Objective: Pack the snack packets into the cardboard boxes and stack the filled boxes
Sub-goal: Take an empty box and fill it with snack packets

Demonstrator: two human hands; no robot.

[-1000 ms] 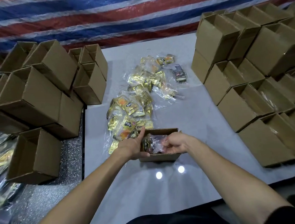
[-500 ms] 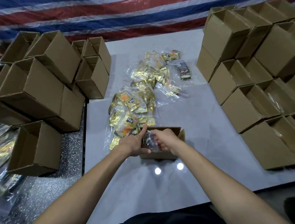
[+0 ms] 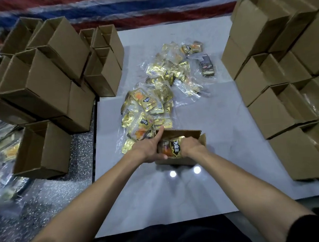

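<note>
While the left hand (image 3: 149,149) grips the left end of the open box (image 3: 185,160), thumb stretched up along its far corner and fingers curled round the near wall, the right hand (image 3: 191,146) reaches in from the right. Its fingers curl down over a packet (image 3: 173,148); their tips are hidden inside the box. This gold and orange packet with a black label stands on edge in the left half of the box, between the two hands. The box sits on the white table (image 3: 221,154), near its front edge, straight ahead of the person.

Just behind the box, and touching its far left corner, lies a pile (image 3: 151,106) of gold packets in clear wrap, trailing away toward the far side. One dark packet (image 3: 206,66) lies apart at the pile's right. Open empty boxes (image 3: 41,83) are heaped on the left, some tilted. More boxes (image 3: 287,94) stand in stepped rows on the right, clear wrap glinting inside some. A red, white and blue striped tarp (image 3: 145,8) hangs behind.
</note>
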